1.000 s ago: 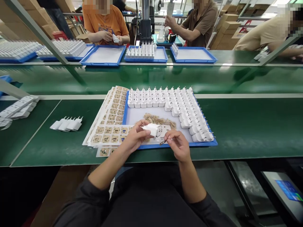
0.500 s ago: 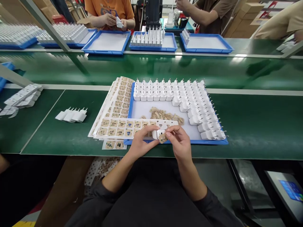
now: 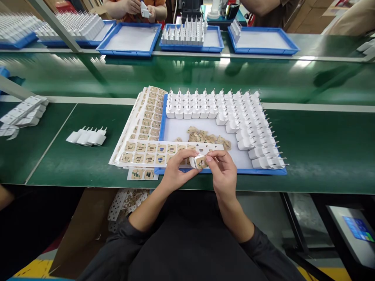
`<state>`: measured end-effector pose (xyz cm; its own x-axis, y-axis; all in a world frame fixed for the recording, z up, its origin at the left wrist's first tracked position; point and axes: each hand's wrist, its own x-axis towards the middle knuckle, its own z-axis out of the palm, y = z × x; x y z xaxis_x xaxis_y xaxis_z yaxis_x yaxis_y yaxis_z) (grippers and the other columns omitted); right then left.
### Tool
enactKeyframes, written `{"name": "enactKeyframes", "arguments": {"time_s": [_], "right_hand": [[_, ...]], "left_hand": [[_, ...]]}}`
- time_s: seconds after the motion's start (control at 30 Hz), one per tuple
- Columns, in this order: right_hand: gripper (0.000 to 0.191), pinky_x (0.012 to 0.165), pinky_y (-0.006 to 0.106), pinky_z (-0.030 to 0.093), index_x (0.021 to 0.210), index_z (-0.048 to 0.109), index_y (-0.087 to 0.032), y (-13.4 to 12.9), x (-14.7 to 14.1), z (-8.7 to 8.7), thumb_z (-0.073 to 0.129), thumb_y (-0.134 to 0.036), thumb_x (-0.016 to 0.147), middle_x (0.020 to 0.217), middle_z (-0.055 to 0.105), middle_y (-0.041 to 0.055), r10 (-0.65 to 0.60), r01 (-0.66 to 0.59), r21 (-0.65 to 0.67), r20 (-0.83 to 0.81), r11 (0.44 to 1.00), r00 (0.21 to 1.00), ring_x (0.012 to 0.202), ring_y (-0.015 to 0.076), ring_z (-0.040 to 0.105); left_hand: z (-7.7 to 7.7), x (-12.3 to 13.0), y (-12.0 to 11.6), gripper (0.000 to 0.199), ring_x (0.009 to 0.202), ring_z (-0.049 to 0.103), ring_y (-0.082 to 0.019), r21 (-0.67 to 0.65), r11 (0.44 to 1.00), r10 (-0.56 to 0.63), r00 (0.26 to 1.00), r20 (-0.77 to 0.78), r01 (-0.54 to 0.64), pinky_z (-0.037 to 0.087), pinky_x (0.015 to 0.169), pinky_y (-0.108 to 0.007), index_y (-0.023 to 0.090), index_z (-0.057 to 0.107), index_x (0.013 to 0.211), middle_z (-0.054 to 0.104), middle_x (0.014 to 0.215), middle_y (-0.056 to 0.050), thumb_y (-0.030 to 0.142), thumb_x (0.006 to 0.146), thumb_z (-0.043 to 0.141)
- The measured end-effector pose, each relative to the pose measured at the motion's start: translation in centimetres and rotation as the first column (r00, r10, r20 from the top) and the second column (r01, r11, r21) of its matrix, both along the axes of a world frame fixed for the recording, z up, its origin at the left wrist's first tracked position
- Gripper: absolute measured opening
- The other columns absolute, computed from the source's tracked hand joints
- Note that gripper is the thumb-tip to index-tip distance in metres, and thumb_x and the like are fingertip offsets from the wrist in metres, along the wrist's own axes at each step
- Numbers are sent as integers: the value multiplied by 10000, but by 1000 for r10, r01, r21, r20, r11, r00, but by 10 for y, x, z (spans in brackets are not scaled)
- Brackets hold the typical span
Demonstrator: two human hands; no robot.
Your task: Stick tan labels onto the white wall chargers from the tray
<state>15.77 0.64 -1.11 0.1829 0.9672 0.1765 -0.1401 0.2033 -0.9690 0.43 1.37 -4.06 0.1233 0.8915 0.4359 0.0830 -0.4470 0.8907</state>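
My left hand (image 3: 177, 171) grips a small white charger (image 3: 193, 162) between thumb and fingers. Against the charger's face lies a tan sticker (image 3: 200, 162), its right edge pinched by my right hand (image 3: 221, 169). Both hands are over the front edge of a blue-rimmed tray (image 3: 258, 171). White chargers with pins up (image 3: 191, 112) stand in rows along the tray's back and right side. Loose tan pieces (image 3: 205, 136) are heaped in its middle. Sheets of tan stickers (image 3: 140, 152) overlap the tray's left side, one reaching behind my hands.
Several white chargers (image 3: 88, 136) lie on the green table (image 3: 322, 156) to the left, with more stacked white pieces (image 3: 26, 111) farther left. Beyond the green belt (image 3: 131, 74) stand other blue trays (image 3: 125, 52). Across it, a person's hands (image 3: 134, 7) hold a white part.
The tan sticker has moved from hanging below the charger's face to lying over it. The view has tilted down a little, so the far trays sit higher.
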Motion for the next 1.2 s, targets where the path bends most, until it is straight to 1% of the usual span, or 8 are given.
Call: {"name": "enactKeyframes", "arguments": {"time_s": [0.17, 0.4, 0.67, 0.83, 1.0, 1.2], "right_hand": [[18, 789, 282, 511, 912, 692, -235, 0, 0, 0, 708, -230, 905, 860, 645, -6, -5, 5, 4, 3, 1000, 1000, 835, 145, 626], [22, 776, 281, 518, 907, 689, -234, -1, -1, 0, 709, -225, 904, 866, 644, -4, -10, 10, 10, 8, 1000, 1000, 834, 146, 628], [31, 786, 297, 533, 934, 683, -239, -2, -3, -4, 702, -246, 911, 891, 661, 3, -30, 27, 43, 67, 999, 997, 853, 154, 644], [110, 766, 302, 538, 926, 672, -242, -2, -4, -3, 761, -248, 861, 869, 651, -4, -44, 41, 23, 98, 999, 994, 814, 149, 638], [110, 747, 307, 544, 916, 662, -234, -1, -6, -3, 750, -279, 868, 859, 650, 4, -72, 70, 15, 119, 997, 990, 804, 154, 638], [84, 735, 298, 537, 921, 668, -239, -1, -9, -3, 739, -241, 877, 853, 661, -8, -89, 83, 47, 138, 995, 986, 779, 142, 642]], "left_hand": [[1, 1, 0, 355, 1139, 678, -227, -10, 1000, 4, 1000, 4, -4, 578, 943, -372, 234, 630, 1134, 705, 1163, -96, 199, 824, 798], [0, 0, 0, 343, 1144, 675, -232, -24, 1000, 4, 1000, -9, -5, 578, 941, -380, 233, 626, 1131, 702, 1160, -100, 222, 832, 793], [-1, 0, 0, 337, 1159, 664, -239, -24, 1000, 2, 1000, -16, -2, 581, 947, -384, 234, 631, 1133, 699, 1159, -96, 230, 836, 789], [0, 0, -1, 323, 1149, 665, -240, -14, 1000, 12, 1000, -19, -12, 582, 947, -395, 226, 632, 1128, 699, 1140, -98, 236, 842, 784], [0, 0, 0, 316, 1149, 667, -243, -28, 999, 23, 999, -30, -24, 580, 954, -400, 222, 637, 1120, 701, 1142, -104, 256, 843, 784], [-1, 0, 0, 319, 1157, 653, -239, -35, 999, 17, 1000, -24, -17, 570, 973, -398, 230, 648, 1139, 689, 1153, -101, 248, 848, 778]]}}
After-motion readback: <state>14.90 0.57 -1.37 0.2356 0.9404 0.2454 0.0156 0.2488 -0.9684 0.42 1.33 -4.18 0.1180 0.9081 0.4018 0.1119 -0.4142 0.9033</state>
